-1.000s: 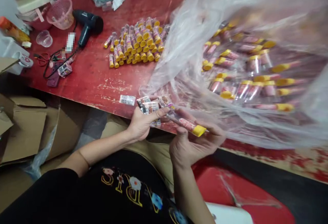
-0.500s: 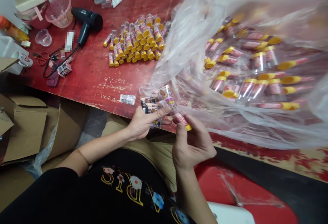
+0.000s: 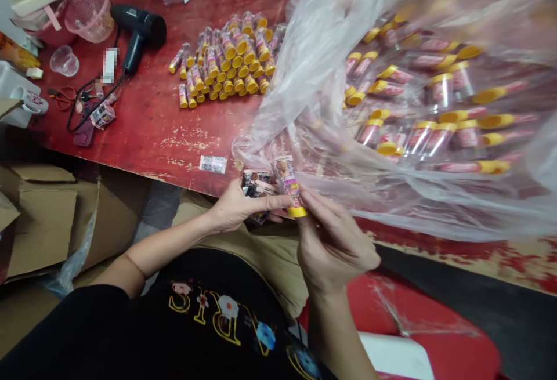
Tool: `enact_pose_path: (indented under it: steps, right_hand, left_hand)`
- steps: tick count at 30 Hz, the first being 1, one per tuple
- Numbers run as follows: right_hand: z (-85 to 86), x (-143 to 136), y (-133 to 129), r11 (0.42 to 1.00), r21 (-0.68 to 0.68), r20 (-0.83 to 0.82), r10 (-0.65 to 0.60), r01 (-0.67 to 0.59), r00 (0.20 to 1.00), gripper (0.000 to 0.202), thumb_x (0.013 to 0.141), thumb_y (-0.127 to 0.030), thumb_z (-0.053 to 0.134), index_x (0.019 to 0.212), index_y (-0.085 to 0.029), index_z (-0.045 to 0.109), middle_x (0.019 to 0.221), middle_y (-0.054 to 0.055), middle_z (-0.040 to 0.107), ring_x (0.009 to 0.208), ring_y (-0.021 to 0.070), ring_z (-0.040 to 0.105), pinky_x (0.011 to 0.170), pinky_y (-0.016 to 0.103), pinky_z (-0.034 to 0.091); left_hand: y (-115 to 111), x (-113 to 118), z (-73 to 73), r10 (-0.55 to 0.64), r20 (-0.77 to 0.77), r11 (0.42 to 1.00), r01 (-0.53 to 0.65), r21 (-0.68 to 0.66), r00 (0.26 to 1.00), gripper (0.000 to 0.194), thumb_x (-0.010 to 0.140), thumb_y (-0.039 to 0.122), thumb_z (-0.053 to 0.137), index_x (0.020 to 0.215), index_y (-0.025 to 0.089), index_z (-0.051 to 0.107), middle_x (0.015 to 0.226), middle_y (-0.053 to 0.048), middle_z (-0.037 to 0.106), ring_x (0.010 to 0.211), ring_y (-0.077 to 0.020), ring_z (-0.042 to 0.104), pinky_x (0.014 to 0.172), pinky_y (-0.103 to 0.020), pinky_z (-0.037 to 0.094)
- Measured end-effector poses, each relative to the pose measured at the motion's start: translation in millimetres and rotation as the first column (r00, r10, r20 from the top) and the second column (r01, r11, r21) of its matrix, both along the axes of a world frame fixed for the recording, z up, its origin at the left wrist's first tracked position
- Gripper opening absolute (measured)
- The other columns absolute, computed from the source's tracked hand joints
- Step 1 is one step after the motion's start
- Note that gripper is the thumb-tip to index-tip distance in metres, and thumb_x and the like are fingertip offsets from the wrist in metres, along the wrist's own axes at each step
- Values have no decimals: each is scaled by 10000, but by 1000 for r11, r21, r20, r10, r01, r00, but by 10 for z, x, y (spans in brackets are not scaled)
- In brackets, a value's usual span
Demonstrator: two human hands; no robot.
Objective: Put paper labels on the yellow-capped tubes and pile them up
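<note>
My left hand (image 3: 235, 206) is closed around a bunch of printed shrink sleeves (image 3: 256, 181), and its thumb presses on a small clear tube with a yellow cap (image 3: 289, 185). A printed sleeve covers most of that tube, whose cap points toward me. My right hand (image 3: 333, 241) grips the same tube by its capped end, fingers along its right side. To the left, one loose sleeve (image 3: 213, 164) lies flat on the red table (image 3: 161, 136). The palm of my left hand is partly hidden by the sleeves.
A large clear plastic bag (image 3: 300, 72) on the right holds many yellow-capped tubes (image 3: 420, 139). A pile of sleeved tubes (image 3: 226, 61) lies at the back. Further left are a hair dryer (image 3: 137, 32), a pink basket (image 3: 89, 11) and a mug (image 3: 30, 100). Cardboard boxes (image 3: 46, 212) stand below the edge.
The tube has moved up into the printed sleeve, which now wraps it nearly down to the yellow cap. My right hand has shifted slightly right, and the view has tilted a little.
</note>
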State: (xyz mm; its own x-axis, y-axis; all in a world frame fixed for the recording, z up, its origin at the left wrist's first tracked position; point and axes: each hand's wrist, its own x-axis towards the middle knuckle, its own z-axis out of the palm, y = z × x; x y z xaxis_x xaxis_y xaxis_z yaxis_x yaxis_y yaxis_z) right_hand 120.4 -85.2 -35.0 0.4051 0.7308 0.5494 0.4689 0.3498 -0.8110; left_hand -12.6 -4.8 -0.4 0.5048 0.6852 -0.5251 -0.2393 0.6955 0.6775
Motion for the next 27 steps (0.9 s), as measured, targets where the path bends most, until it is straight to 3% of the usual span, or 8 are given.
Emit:
enact_pose_path:
  steps: [4,11,14,20,27]
  right_hand:
    - [33,-71,42,991,6,-80,-135,136,988,415,838,-48,832,1167,-300,845,1018,21,857,880,204,822,820,355,689]
    - [55,-119,67,972,-29,-111,-236,234,965,192,819,-153,888,979,-257,860,865,16,819,769,192,779,710,344,650]
    - [79,-138,84,965,-81,-99,-259,251,961,121,840,-212,882,949,-257,854,880,28,816,795,211,785,733,380,667]
    - [93,-148,104,966,-60,-84,-257,252,963,124,833,-205,887,934,-272,856,857,22,824,766,215,786,713,386,662]
    - [37,-152,157,966,10,-91,-255,257,963,192,812,-143,893,943,-279,857,844,10,816,739,196,767,687,361,638]
  left_hand:
    - [-61,1,-15,65,-6,998,-65,13,998,684,493,534,1051,921,137,694,793,-14,723,704,-170,710,599,-312,628]
    - [-128,31,4,92,-3,995,-92,24,996,643,535,609,1016,834,126,715,765,-29,710,675,-148,666,569,-297,625]
    - [-153,21,10,103,13,994,-104,25,995,602,580,611,1000,813,128,727,802,-57,732,699,-157,679,572,-292,621]
    - [-161,7,16,110,-1,994,-110,11,994,610,565,629,1001,788,134,724,753,-44,691,699,-175,667,617,-349,636]
    - [-153,8,25,118,24,993,-118,-4,993,619,554,637,1002,752,122,721,742,-29,662,650,-137,628,569,-312,613]
